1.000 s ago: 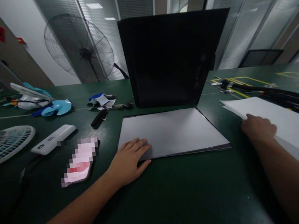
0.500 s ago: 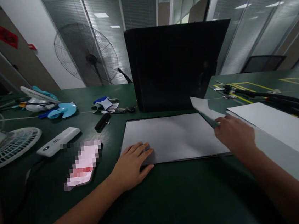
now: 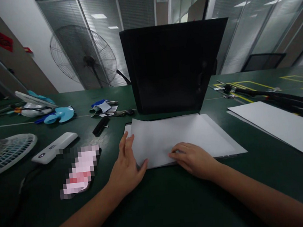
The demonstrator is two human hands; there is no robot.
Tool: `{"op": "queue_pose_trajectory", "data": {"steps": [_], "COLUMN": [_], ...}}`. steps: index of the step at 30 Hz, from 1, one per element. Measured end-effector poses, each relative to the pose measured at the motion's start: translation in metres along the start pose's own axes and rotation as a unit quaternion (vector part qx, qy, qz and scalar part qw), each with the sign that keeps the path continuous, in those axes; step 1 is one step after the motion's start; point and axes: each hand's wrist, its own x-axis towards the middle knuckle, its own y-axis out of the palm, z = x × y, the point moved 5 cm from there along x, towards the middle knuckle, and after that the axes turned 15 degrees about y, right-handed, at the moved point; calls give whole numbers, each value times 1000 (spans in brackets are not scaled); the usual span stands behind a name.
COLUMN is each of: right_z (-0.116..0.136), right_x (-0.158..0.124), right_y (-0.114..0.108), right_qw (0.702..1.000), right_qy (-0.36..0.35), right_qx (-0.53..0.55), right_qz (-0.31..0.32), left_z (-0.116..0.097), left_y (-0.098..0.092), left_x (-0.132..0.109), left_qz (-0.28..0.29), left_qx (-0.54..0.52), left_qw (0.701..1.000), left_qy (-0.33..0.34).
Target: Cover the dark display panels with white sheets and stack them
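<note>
- In the head view, a white sheet of paper (image 3: pixel 170 140) lay slightly askew on top of a flat sheet stack (image 3: pixel 224 138) near the middle of the dark green surface (image 3: pixel 177 204), a little toward its far edge.
- The left hand (image 3: pixel 127 166) rested against the sheet's left edge, its fingers (image 3: pixel 126 145) straight, close together and pointing away from the person, not clamped on anything.
- The right hand (image 3: pixel 195 159) lay palm down on the sheet's near edge, its fingers (image 3: pixel 177 152) slightly apart and pressed flat on the paper, gripping nothing.
- A black upright panel (image 3: pixel 176 64) stood just behind the sheets.
- A second pile of white paper (image 3: pixel 283 128) lay toward the right edge of the surface, well apart from both hands.
- Left of the left hand lay a blurred-out phone (image 3: pixel 80 169), a white remote-like bar (image 3: pixel 54 147) and a small black stick (image 3: pixel 101 126).
- A white fan grille (image 3: pixel 6 154) sat at the left edge, with blue fan blades (image 3: pixel 59 115) farther back.
- A large standing fan (image 3: pixel 84 57) stood beyond the far edge.
</note>
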Motion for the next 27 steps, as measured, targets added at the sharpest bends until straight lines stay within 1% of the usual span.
{"op": "queue_pose_trajectory", "data": {"steps": [4, 5, 7, 9, 10, 11, 12, 13, 14, 15, 16, 17, 18, 19, 21, 23, 27], "right_z": [-5, -4, -3, -9, -18, -32, -50, -71, -93, -115, -134, -149, -162, -170, -178, -178, -174], "right_x": [-2, -2, -2, 0, 2, 3, 3, 1, -3, -8, -14, -19, -23, -26, -28, -26, -20], "right_y": [-1, -1, -2, -5, -7, -10, -13, -16, -18, -19, -20, -20, -20, -20, -18, -13, -1], "right_qw": [997, 996, 993, 992, 993, 992, 987, 974, 954, 932, 912, 897, 889, 886, 885, 892, 914], "right_qy": [-14, -18, -27, -8, 24, 74, 141, 218, 291, 352, 397, 426, 443, 449, 452, 441, 396], "right_qx": [70, 83, 106, 120, 116, 98, 65, 20, -26, -65, -93, -108, -113, -112, -109, -103, -85], "right_qz": [16, 24, 41, 34, 16, -8, -34, -53, -60, -56, -46, -34, -23, -16, -8, 3, 18], "left_z": [2, 4, 11, 17, 20, 21, 21, 21, 21, 20, 20, 19, 19, 18, 18, 18, 17], "left_y": [-3, -2, 3, 10, 12, 13, 14, 13, 13, 12, 12, 11, 11, 11, 10, 10, 10], "left_x": [2, 1, -1, -3, -4, -5, -5, -4, -4, -3, -3, -3, -3, -3, -4, -4, -4], "left_qz": [40, 61, 120, 174, 189, 195, 195, 190, 186, 184, 184, 186, 189, 192, 195, 193, 187], "left_qx": [83, 103, 125, 124, 121, 120, 121, 124, 128, 131, 131, 129, 126, 123, 118, 114, 111], "left_qw": [996, 993, 985, 977, 974, 973, 973, 973, 974, 974, 974, 974, 973, 973, 973, 974, 976], "left_qy": [-1, 0, -8, -25, -31, -34, -33, -30, -28, -26, -26, -27, -29, -32, -38, -40, -31]}}
